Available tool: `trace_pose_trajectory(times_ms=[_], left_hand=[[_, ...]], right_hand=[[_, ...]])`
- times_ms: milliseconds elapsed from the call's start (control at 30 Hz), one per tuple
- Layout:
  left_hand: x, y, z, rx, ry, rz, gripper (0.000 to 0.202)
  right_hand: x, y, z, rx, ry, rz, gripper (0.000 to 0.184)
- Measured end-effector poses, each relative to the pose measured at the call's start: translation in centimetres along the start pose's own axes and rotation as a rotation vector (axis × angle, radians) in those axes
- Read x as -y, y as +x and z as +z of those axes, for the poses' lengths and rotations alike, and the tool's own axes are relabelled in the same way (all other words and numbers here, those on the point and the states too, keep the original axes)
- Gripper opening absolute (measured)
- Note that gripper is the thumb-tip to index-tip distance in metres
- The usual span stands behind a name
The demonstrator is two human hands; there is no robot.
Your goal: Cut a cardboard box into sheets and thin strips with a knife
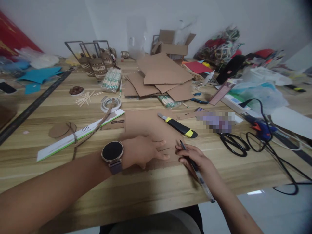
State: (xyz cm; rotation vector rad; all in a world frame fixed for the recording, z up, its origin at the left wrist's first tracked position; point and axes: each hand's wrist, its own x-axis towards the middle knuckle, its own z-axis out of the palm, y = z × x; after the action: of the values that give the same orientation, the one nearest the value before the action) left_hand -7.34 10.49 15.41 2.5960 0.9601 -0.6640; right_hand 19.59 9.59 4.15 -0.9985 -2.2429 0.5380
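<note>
My left hand (143, 151), with a round black watch on its wrist, lies flat with fingers stretched out on a brown cardboard sheet (146, 125) near the table's front edge. My right hand (195, 159) is closed round a slim dark pen (195, 169) whose tip touches the cardboard's right edge, just beside my left fingertips. A black and yellow utility knife (177, 126) rests on the cardboard a little beyond both hands.
Black scissors (234, 143), a blue glue gun (262, 127) and its black cable lie to the right. A white and green ruler (80, 135), a cardboard disc (60, 129) and a tape roll (110, 104) sit left. Cardboard pieces (161, 76), small baskets (97, 66) and clutter fill the back.
</note>
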Motion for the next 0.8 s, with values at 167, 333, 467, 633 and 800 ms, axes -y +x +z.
trace_pose_trajectory(times_ms=[167,333,467,633,800], left_hand=[[0.03,0.1,0.35,-0.027,0.005,0.011,0.097],[-0.07,0.11,0.51,-0.036,0.038,0.01,0.096],[-0.15,-0.01,0.43,-0.032,0.042,0.006,0.094],[-0.06,-0.06,0.54,-0.062,-0.005,0.014,0.096],[-0.03,-0.12,0.55,-0.082,-0.019,0.018,0.094]], right_hand=[[0.1,0.08,0.02,-0.005,0.01,0.002,0.014],[0.46,0.28,-0.18,0.01,0.025,0.027,0.016],[0.66,0.46,-0.39,0.011,0.047,0.033,0.017],[0.74,0.57,-0.64,0.047,0.028,0.042,0.018],[0.61,0.43,-0.54,0.044,0.012,0.031,0.017]])
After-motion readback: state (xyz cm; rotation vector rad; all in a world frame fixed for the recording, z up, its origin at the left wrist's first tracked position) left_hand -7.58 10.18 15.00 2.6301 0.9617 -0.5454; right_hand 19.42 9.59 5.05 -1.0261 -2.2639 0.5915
